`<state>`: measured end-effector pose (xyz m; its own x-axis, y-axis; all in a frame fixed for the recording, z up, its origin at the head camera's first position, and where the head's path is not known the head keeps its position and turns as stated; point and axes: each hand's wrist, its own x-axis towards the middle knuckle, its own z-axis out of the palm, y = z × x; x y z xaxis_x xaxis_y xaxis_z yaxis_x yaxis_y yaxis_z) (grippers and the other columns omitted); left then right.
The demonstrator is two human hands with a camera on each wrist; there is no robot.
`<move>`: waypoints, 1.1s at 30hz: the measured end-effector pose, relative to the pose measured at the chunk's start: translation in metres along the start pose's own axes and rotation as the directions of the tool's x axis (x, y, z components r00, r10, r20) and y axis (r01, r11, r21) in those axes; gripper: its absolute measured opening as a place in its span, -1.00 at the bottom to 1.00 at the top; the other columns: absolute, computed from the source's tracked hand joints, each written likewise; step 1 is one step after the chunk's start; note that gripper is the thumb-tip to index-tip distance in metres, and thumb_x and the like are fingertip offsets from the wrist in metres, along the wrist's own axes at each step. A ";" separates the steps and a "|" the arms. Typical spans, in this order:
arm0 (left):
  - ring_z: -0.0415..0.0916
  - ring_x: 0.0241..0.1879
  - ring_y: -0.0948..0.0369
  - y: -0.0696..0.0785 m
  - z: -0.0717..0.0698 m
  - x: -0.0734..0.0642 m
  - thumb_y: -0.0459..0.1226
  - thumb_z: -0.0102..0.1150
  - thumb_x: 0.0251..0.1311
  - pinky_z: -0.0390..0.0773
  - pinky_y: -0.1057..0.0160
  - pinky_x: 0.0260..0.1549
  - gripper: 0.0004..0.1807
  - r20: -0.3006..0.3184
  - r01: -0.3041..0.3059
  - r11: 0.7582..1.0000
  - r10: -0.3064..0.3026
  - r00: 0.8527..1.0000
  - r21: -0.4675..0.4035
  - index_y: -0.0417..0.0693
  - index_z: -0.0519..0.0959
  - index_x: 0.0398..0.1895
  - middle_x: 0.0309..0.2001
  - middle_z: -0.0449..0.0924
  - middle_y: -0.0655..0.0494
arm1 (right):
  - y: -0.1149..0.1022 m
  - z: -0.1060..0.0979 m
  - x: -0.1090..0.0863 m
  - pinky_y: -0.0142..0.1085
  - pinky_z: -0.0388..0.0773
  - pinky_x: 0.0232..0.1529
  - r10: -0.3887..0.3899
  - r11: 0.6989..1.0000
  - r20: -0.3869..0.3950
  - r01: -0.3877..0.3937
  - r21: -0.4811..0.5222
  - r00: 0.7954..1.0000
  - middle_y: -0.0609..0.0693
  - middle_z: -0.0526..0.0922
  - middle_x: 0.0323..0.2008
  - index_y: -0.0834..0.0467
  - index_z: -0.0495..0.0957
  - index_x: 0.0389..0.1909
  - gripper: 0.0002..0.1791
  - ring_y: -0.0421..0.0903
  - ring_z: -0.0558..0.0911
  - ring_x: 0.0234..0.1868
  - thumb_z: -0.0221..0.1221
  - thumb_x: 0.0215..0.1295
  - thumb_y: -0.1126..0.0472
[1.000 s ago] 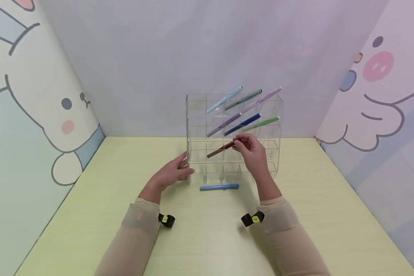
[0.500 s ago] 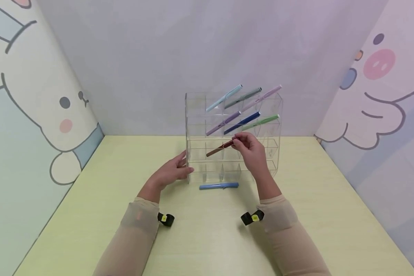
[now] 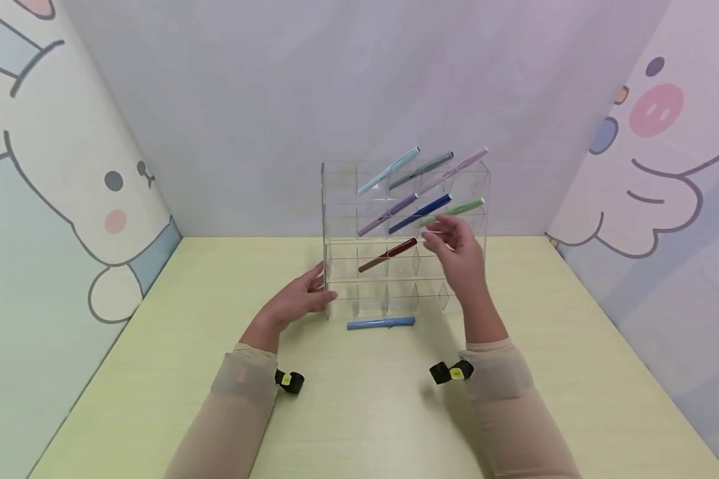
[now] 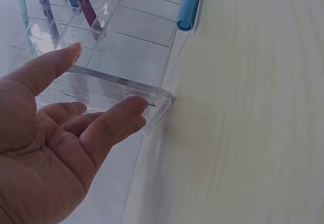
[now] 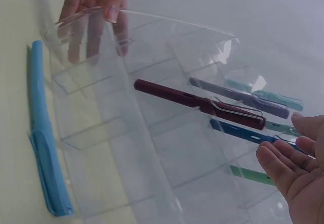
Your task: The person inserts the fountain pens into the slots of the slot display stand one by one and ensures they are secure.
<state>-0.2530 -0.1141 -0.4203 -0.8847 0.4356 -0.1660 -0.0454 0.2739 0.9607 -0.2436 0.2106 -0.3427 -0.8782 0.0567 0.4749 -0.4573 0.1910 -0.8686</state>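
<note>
A clear acrylic rack (image 3: pixel 371 306) stands on the table. Its third row from the top carries a dark red pen (image 3: pixel 389 255), lying at a slant. The right hand (image 3: pixel 463 256) hovers just right of that pen's cap end, fingers loosely bent and holding nothing; a gap shows between them in the right wrist view. At the rack's left side, the left hand (image 3: pixel 296 298) touches the panel with fairly straight fingers, its thumb (image 4: pixel 66 57) reaching over the front edge. A blue pen (image 3: pixel 380 323) lies on the table before the rack.
Light blue (image 3: pixel 389 170), grey (image 3: pixel 421 171) and pink (image 3: pixel 455 170) pens slant across the top row. Purple (image 3: pixel 388 214), dark blue (image 3: pixel 421 213) and green (image 3: pixel 467 207) pens sit below them. A pale curtain (image 3: pixel 245 133) hangs behind the table (image 3: pixel 228 266).
The right hand has let go of the dark red pen and moved right and slightly up. That pen stays in the rack. The left hand keeps its place.
</note>
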 end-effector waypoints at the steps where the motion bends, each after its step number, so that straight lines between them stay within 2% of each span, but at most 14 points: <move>1: 0.47 0.26 0.07 0.000 0.000 0.000 -0.08 0.23 0.31 0.30 -0.08 0.34 -0.05 0.002 -0.001 1.000 0.001 1.000 0.001 0.36 -0.18 0.59 0.54 0.07 -0.01 | -0.002 -0.005 0.000 -0.42 0.64 -0.06 -0.009 1.000 -0.018 0.009 0.007 1.000 0.29 0.57 0.07 0.27 0.38 0.24 -0.47 -0.22 0.65 -0.07 0.24 0.34 0.15; 6: 0.47 0.26 0.07 -0.001 0.001 0.002 -0.13 0.20 0.34 0.32 -0.07 0.33 -0.06 0.011 -0.003 1.000 0.003 1.000 -0.004 0.31 -0.19 0.59 0.54 0.07 -0.02 | -0.012 -0.027 -0.004 -0.48 0.62 -0.08 -0.024 1.000 -0.066 0.022 -0.022 0.998 0.27 0.57 0.06 0.29 0.40 0.24 -0.49 -0.23 0.65 -0.07 0.24 0.34 0.17; 11: 0.48 0.25 0.05 -0.002 0.002 0.002 -0.11 0.20 0.33 0.29 -0.09 0.35 -0.08 0.007 0.002 1.000 -0.002 1.000 0.002 0.38 -0.17 0.58 0.53 0.09 -0.01 | -0.016 -0.040 -0.011 -0.52 0.59 -0.05 -0.002 0.993 -0.042 -0.003 -0.120 0.999 0.18 0.60 0.07 0.20 0.40 0.25 -0.48 -0.29 0.64 -0.06 0.23 0.35 0.09; 14: 0.49 0.24 0.03 -0.003 0.002 0.001 -0.09 0.22 0.32 0.28 -0.10 0.35 -0.06 0.007 0.000 1.000 0.000 1.000 0.002 0.39 -0.17 0.58 0.53 0.09 -0.01 | -0.017 -0.044 -0.016 -0.57 0.55 -0.03 0.031 0.979 -0.021 -0.035 -0.201 0.999 0.15 0.61 0.09 0.15 0.41 0.24 -0.49 -0.34 0.63 -0.05 0.22 0.36 0.01; 18: 0.49 0.24 -0.01 -0.002 0.001 0.001 -0.06 0.24 0.30 0.26 -0.11 0.36 -0.05 0.005 -0.005 1.000 0.005 1.000 0.000 0.40 -0.17 0.58 0.53 0.09 -0.02 | -0.016 -0.049 -0.023 -0.61 0.50 -0.02 0.069 0.944 0.050 -0.049 -0.326 0.996 0.06 0.63 0.07 0.10 0.46 0.20 -0.51 -0.34 0.61 -0.02 0.19 0.36 -0.07; 21: 0.49 0.24 0.01 -0.001 0.001 0.001 -0.08 0.22 0.31 0.27 -0.11 0.36 -0.06 0.006 -0.007 1.000 0.007 1.000 0.002 0.40 -0.17 0.58 0.53 0.08 -0.03 | -0.014 -0.050 -0.028 -0.54 0.54 -0.02 0.091 0.911 0.171 -0.013 -0.413 0.981 -0.02 0.65 0.01 0.08 0.49 0.15 -0.55 -0.25 0.62 -0.02 0.17 0.38 -0.08; 22: 0.49 0.24 0.02 -0.001 0.001 0.001 -0.10 0.22 0.32 0.28 -0.10 0.35 -0.06 0.006 -0.006 1.000 0.006 1.000 0.003 0.39 -0.17 0.58 0.53 0.08 -0.02 | -0.013 -0.050 -0.030 -0.47 0.57 -0.01 0.101 0.899 0.220 0.006 -0.438 0.970 -0.04 0.66 -0.02 0.08 0.50 0.13 -0.57 -0.21 0.62 -0.03 0.17 0.38 -0.07; 24: 0.49 0.24 0.04 0.000 0.001 0.001 -0.11 0.20 0.33 0.29 -0.10 0.35 -0.07 0.006 -0.006 1.000 0.006 1.000 0.007 0.38 -0.17 0.58 0.53 0.10 -0.01 | -0.012 -0.049 -0.033 -0.31 0.62 0.00 0.136 0.875 0.325 0.041 -0.483 0.936 -0.07 0.66 -0.06 0.05 0.52 0.08 -0.63 -0.16 0.63 -0.05 0.17 0.38 -0.07; 27: 0.49 0.24 0.05 0.000 0.001 0.000 -0.06 0.23 0.31 0.28 -0.10 0.35 -0.06 0.005 -0.004 1.000 0.004 1.000 0.011 0.40 -0.17 0.58 0.52 0.11 0.01 | -0.014 -0.041 -0.039 -0.17 0.64 -0.04 0.200 0.833 0.458 0.096 -0.545 0.866 -0.13 0.66 -0.13 -0.02 0.55 0.00 -0.73 -0.16 0.65 -0.09 0.20 0.38 -0.02; 30: 0.48 0.26 0.03 -0.001 0.000 -0.001 -0.02 0.24 0.28 0.25 -0.12 0.37 -0.04 0.004 -0.004 1.000 0.004 1.000 0.018 0.43 -0.16 0.57 0.53 0.09 0.00 | -0.014 -0.028 -0.046 -0.17 0.64 -0.09 0.254 0.791 0.552 0.158 -0.591 0.794 -0.16 0.66 -0.18 -0.04 0.58 -0.07 -0.82 -0.17 0.65 -0.12 0.23 0.36 0.06; 33: 0.47 0.26 0.02 0.001 0.000 -0.002 -0.02 0.24 0.28 0.22 -0.14 0.37 -0.05 -0.001 0.002 1.000 -0.002 1.000 0.021 0.45 -0.16 0.57 0.53 0.07 -0.01 | -0.011 -0.014 -0.053 -0.17 0.64 -0.08 0.284 0.737 0.609 0.237 -0.633 0.741 -0.11 0.69 -0.15 -0.01 0.60 -0.09 -0.82 -0.11 0.68 -0.10 0.27 0.32 0.13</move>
<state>-0.2509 -0.1147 -0.4190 -0.8849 0.4346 -0.1674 -0.0369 0.2929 0.9554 -0.1903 0.2187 -0.3559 -0.8655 -0.5005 0.0186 -0.4571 0.7741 -0.4379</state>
